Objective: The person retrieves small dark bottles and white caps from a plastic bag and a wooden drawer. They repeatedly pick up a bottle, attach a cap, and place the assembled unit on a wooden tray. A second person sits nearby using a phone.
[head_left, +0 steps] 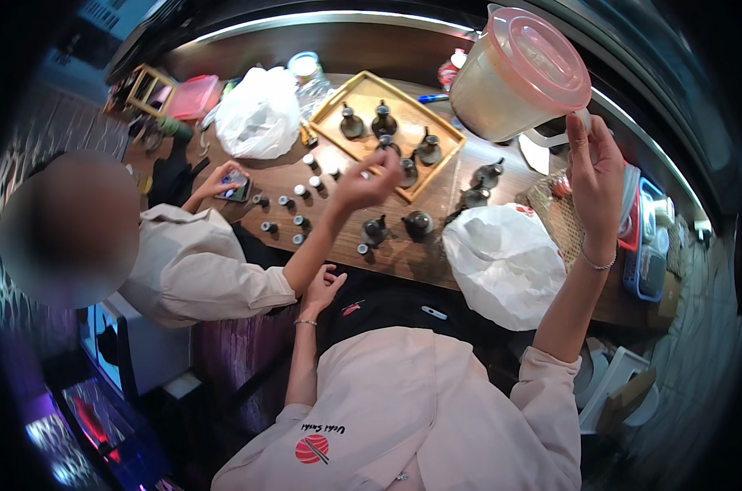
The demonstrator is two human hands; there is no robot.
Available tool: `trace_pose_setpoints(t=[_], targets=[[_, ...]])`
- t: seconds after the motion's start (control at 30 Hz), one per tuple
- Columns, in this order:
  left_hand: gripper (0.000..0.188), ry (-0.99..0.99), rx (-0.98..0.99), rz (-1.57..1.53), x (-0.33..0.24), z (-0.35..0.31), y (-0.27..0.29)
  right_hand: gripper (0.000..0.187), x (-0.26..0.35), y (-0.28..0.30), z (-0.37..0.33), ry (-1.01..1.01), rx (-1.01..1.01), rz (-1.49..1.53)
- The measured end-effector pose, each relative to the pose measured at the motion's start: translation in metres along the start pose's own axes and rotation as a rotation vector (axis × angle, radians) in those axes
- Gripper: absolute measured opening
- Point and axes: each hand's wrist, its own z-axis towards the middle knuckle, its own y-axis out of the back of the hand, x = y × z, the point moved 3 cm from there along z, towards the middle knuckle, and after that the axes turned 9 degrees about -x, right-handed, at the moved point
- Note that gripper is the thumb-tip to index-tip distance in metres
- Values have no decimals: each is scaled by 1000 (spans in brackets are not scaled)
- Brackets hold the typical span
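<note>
My right hand (593, 168) is closed round the handle of a cloudy plastic pitcher (490, 90) with a pink lid, lifted above the table's far right part. Brownish contents show dimly through its wall. My left hand (325, 288) is low at the table's near edge, fingers loosely apart and holding nothing. Several dark soy sauce dispensers (418, 225) stand on the table between my hands, and others are on a yellow wooden tray (338, 96). A co-worker's blurred hand (369, 182) reaches over the tray's near side; what it touches is unclear.
At the left, the co-worker's other hand holds a phone (237, 190). Several small lidded bottles (300, 191) stand nearby. One white plastic bag (259, 113) is at the back left; another white bag (502, 258) lies at the near right. Beyond it sits a blue basket (645, 274).
</note>
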Motion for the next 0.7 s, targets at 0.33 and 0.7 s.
trace_pose_setpoints(t=[0.33, 0.7], targets=[[53, -3, -74, 46, 51, -4, -32, 28, 9, -156, -13, 149, 219, -44], [43, -53, -108, -177, 30, -3, -41, 31, 5, -243, -63, 83, 554, 8]])
